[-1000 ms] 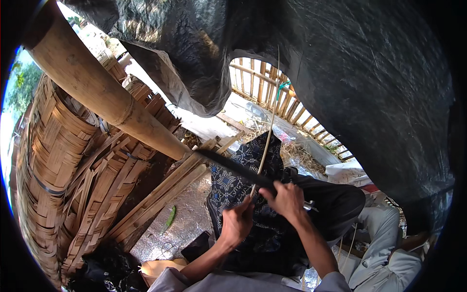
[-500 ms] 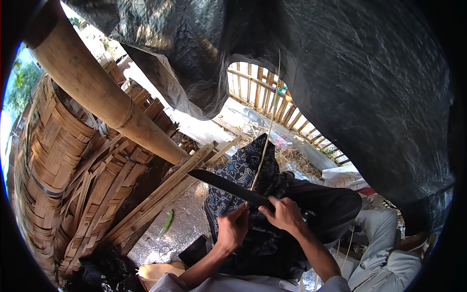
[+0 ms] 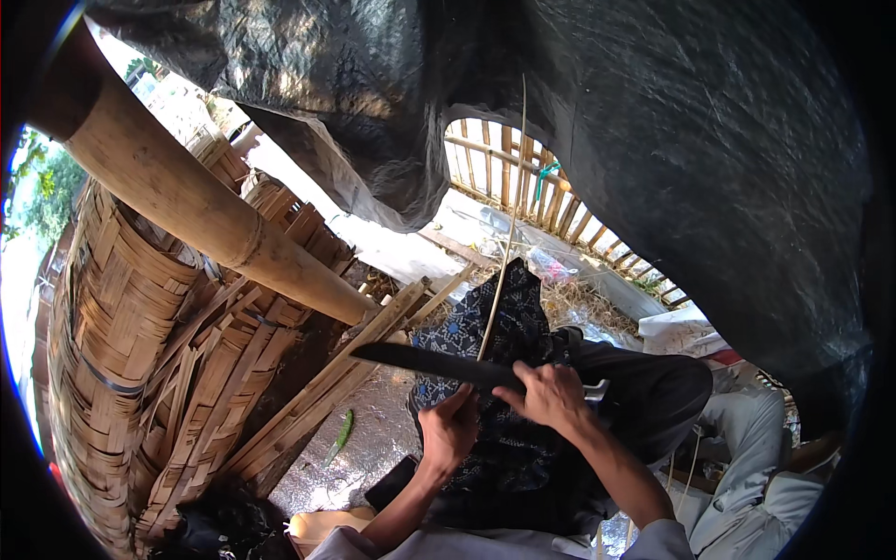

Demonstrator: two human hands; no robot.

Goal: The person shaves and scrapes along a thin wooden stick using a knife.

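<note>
A long dark-bladed machete (image 3: 411, 358) lies across in front of me, tip to the left. My right hand (image 3: 554, 396) is closed round its handle end. Just left of it, my left hand (image 3: 450, 431) pinches the lower end of a thin bamboo strip (image 3: 507, 245) beneath the blade. That strip rises up and away past the edge, slightly bowed. Whether the blade touches it is hard to make out. Under both hands a dark blue patterned cloth (image 3: 455, 333) covers my lap.
At left stand rolled woven bamboo mats (image 3: 126, 289) and a thick bamboo pole (image 3: 177, 201). Split bamboo lengths (image 3: 327, 408) slant beside my lap. A green chili-like pod (image 3: 345, 430) lies on the ground. Black sheeting (image 3: 709, 187) hangs overhead; another person's pale trouser leg (image 3: 742, 448) is at right.
The machete has turned to lie flatter, its tip lower, and my right hand has shifted slightly up. The strip's upper end has swung a little left. The whole view has shifted slightly.
</note>
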